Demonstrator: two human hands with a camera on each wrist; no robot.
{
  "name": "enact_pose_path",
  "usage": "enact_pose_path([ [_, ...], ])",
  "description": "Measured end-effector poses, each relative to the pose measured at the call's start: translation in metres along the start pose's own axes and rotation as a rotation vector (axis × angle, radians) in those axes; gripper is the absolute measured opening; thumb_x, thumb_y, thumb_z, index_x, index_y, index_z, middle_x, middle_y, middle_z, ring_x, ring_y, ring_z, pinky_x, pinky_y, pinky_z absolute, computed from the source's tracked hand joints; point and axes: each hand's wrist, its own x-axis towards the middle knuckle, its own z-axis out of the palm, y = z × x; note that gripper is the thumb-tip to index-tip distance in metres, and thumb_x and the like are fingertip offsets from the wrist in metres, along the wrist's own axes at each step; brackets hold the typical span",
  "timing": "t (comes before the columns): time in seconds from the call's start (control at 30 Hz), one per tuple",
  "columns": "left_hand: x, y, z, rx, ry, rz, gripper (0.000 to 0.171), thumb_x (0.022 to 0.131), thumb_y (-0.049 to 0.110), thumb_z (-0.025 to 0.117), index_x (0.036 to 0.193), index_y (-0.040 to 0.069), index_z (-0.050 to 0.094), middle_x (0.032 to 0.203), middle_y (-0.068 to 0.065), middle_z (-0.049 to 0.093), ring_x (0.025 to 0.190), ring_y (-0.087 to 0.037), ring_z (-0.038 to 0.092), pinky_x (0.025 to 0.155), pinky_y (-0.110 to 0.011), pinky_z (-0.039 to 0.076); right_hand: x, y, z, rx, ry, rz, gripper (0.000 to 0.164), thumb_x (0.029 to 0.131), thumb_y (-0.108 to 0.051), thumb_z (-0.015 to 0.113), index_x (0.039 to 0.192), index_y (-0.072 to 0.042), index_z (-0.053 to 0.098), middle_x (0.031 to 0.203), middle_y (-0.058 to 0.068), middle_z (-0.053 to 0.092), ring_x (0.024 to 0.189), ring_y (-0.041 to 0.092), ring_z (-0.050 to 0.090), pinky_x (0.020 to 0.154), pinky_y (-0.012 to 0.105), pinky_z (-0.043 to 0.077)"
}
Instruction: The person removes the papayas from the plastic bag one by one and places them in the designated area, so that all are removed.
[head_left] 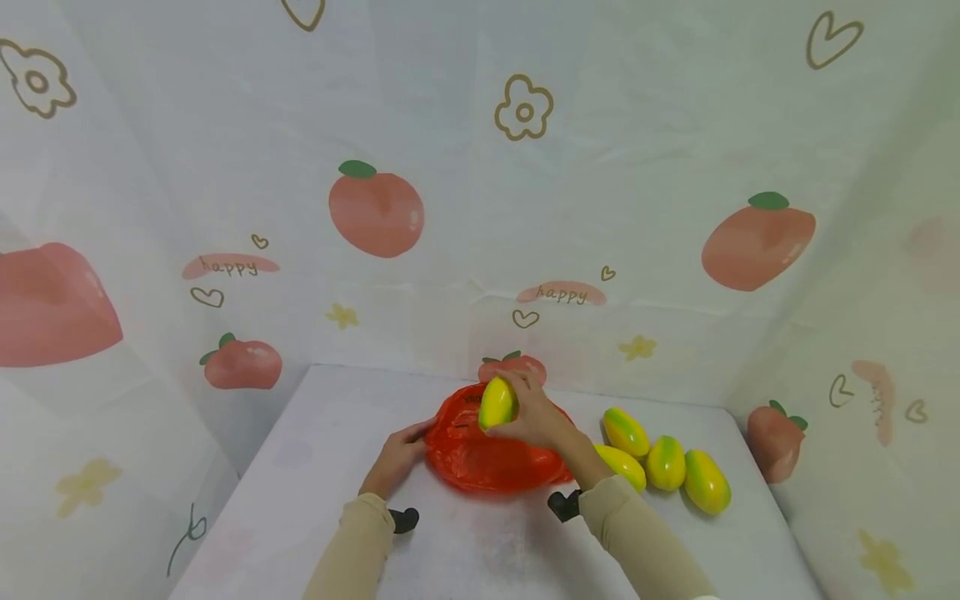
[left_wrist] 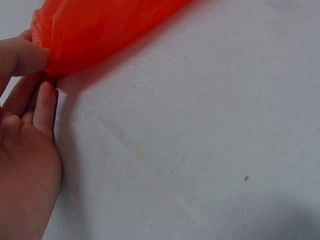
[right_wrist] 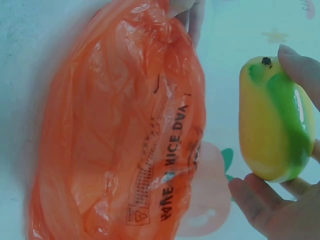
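Note:
A red plastic bag [head_left: 487,467] with printed lettering lies on the table. At its left edge my left hand [head_left: 399,458] pinches the film between thumb and fingers, as the left wrist view also shows. My right hand [head_left: 534,414] grips a yellow and green mango [right_wrist: 275,120] by its ends, thumb near the dark stem spot. In the head view this mango [head_left: 497,403] is in front of the bag's far part; the right wrist view shows it apart from the bag [right_wrist: 115,130]. Whether anything lies inside the bag I cannot tell.
To the right of the bag several more mangoes [head_left: 666,463] lie close together on the white table [head_left: 300,500]. One of them is partly hidden behind the right forearm. White cloth walls [head_left: 450,325] printed with fruit and hearts stand around the table.

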Motion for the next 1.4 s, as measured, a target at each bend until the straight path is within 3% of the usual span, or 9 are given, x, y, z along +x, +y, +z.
enact_pose_path([
  [0.27, -0.006, 0.005, 0.002, 0.014, 0.007, 0.004, 0.052, 0.093, 0.007, 0.055, 0.143, 0.018, 0.061, 0.152, -0.008, 0.056, 0.147, -0.032, 0.046, 0.121, -0.054, 0.038, -0.013, 0.01, -0.004, 0.028, 0.074, 0.006, 0.096, 0.074, -0.044, 0.088, 0.154, -0.042, 0.033, 0.159, 0.003, 0.028, 0.124, 0.026, 0.053, 0.1, 0.046, 0.057],
  [0.53, -0.004, 0.002, 0.002, 0.021, 0.014, 0.009, 0.053, 0.092, 0.007, 0.055, 0.142, 0.021, 0.062, 0.151, -0.006, 0.057, 0.146, -0.031, 0.047, 0.121, -0.054, 0.039, -0.033, 0.021, -0.01, 0.013, 0.101, 0.101, 0.101, 0.073, -0.051, 0.088, 0.155, -0.046, 0.029, 0.148, 0.007, 0.037, 0.116, 0.026, 0.057, 0.097, 0.046, 0.058],
  [0.73, -0.005, 0.004, 0.001, 0.025, -0.003, 0.021, 0.053, 0.092, 0.007, 0.055, 0.143, 0.019, 0.061, 0.152, -0.008, 0.056, 0.146, -0.032, 0.047, 0.121, -0.054, 0.039, -0.046, 0.029, -0.015, 0.002, 0.119, 0.132, 0.099, 0.071, -0.054, 0.088, 0.154, -0.033, 0.038, 0.142, 0.004, 0.043, 0.113, 0.022, 0.056, 0.096, 0.041, 0.056],
  [0.9, -0.003, 0.002, 0.0, 0.018, -0.003, 0.022, 0.053, 0.092, 0.007, 0.054, 0.143, 0.02, 0.061, 0.152, -0.007, 0.056, 0.146, -0.032, 0.047, 0.121, -0.054, 0.039, -0.058, 0.035, -0.02, 0.033, 0.11, 0.192, 0.102, 0.069, -0.059, 0.087, 0.154, -0.029, 0.038, 0.147, -0.002, 0.043, 0.118, 0.021, 0.054, 0.1, 0.044, 0.055],
  [1.03, -0.002, -0.001, 0.0, 0.006, -0.013, 0.009, 0.053, 0.093, 0.009, 0.055, 0.144, 0.022, 0.06, 0.153, -0.006, 0.055, 0.146, -0.031, 0.047, 0.12, -0.054, 0.04, -0.068, 0.043, -0.025, 0.011, 0.113, 0.201, 0.104, 0.071, -0.059, 0.085, 0.155, -0.025, 0.035, 0.151, 0.001, 0.042, 0.123, 0.022, 0.052, 0.104, 0.048, 0.054],
  [1.2, -0.001, -0.002, -0.001, -0.012, -0.017, -0.013, 0.051, 0.094, 0.011, 0.056, 0.144, 0.025, 0.061, 0.153, -0.004, 0.055, 0.145, -0.029, 0.048, 0.119, -0.053, 0.041, -0.081, 0.052, -0.034, -0.052, 0.148, 0.146, 0.102, 0.074, -0.056, 0.084, 0.154, -0.016, 0.035, 0.152, 0.009, 0.044, 0.127, 0.027, 0.052, 0.108, 0.054, 0.052],
  [1.4, -0.001, -0.001, -0.001, 0.002, -0.023, -0.017, 0.05, 0.097, 0.014, 0.055, 0.145, 0.027, 0.059, 0.154, -0.003, 0.054, 0.146, -0.03, 0.047, 0.119, -0.054, 0.041, -0.097, 0.064, -0.042, -0.086, 0.187, 0.155, 0.101, 0.074, -0.051, 0.085, 0.152, -0.011, 0.036, 0.149, 0.012, 0.045, 0.124, 0.029, 0.053, 0.104, 0.055, 0.054],
])
